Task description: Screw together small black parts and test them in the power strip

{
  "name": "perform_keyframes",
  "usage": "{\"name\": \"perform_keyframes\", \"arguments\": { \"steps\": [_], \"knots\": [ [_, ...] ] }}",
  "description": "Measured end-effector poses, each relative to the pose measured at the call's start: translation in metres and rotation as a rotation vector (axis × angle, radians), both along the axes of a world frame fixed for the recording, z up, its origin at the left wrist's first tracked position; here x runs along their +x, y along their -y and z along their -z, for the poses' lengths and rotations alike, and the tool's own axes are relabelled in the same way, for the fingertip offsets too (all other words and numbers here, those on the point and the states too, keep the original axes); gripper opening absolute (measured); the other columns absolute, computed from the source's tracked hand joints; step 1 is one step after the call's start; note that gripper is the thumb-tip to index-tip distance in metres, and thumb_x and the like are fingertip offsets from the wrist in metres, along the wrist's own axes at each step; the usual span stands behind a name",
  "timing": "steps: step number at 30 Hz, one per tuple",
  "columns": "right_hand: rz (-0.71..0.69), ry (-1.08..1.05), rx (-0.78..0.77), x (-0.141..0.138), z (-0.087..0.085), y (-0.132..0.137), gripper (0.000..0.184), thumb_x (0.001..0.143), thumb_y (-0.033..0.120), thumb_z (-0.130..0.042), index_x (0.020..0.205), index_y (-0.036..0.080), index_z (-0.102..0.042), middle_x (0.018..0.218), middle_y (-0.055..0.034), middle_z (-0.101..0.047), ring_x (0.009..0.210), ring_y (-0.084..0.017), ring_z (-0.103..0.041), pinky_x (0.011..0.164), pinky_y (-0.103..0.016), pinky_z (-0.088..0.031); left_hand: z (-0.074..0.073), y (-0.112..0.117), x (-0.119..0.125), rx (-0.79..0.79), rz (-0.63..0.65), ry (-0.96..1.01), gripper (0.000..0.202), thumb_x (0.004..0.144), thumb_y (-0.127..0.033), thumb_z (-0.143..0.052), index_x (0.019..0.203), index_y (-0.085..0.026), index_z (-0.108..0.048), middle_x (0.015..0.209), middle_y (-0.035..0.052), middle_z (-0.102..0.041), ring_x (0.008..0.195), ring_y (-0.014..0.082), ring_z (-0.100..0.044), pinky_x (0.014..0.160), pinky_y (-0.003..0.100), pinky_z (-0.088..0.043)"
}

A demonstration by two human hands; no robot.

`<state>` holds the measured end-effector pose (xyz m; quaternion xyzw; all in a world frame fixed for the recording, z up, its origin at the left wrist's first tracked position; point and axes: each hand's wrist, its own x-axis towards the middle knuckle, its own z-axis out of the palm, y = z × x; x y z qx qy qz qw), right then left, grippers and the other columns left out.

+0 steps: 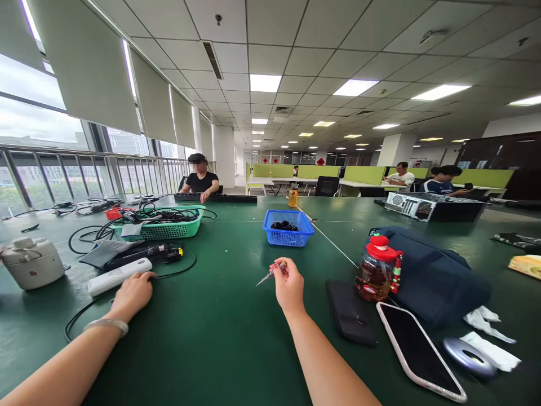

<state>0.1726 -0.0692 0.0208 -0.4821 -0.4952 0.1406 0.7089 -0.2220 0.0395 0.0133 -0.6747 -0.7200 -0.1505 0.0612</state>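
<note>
My right hand (289,282) is raised over the green tabletop, fingers closed on a small screwdriver (266,277) whose thin tip points down and left. Its handle is mostly hidden by my fingers. My left hand (134,294), a bracelet on its wrist, lies palm down with fingers outstretched against the near end of a white power strip (119,276). Beyond my right hand stands a blue basket (288,239) with small black parts (284,225) inside. A green basket (169,230) heaped with black cables (169,215) sits past my left hand.
On the right are a jar with a red lid (377,270), a black pouch (350,313), a phone (418,349), a dark blue bag (435,273) and a metal computer case (431,207). A beige bottle (34,264) stands left. A person (200,179) sits across the table.
</note>
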Motion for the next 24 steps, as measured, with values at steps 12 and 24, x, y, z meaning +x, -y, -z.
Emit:
{"name": "perform_keyframes", "arguments": {
  "steps": [12, 24],
  "knots": [
    [-0.04, -0.009, -0.047, -0.002, 0.0, 0.001, 0.018, 0.081, 0.038, -0.056, 0.084, 0.021, -0.059, 0.076, -0.0051, -0.071, 0.07, -0.021, -0.069, 0.067, -0.031, -0.056, -0.012, -0.009, -0.019, -0.111, -0.037, -0.013, 0.044, 0.083, -0.032, -0.039, 0.119, -0.019, -0.062, 0.121, 0.0147, -0.062, 0.11, 0.0294, -0.059, 0.092, 0.037, -0.043],
    [-0.034, 0.0, -0.065, -0.001, 0.002, 0.001, 0.02, 0.081, 0.039, -0.056, 0.086, 0.021, -0.059, 0.078, -0.0056, -0.07, 0.072, -0.021, -0.069, 0.069, -0.032, -0.055, -0.077, -0.027, -0.05, -0.133, 0.005, 0.081, 0.051, 0.08, -0.052, -0.044, 0.108, -0.017, -0.069, 0.082, 0.0046, -0.074, 0.075, 0.0207, -0.064, 0.068, 0.025, -0.044]
  ]
}}
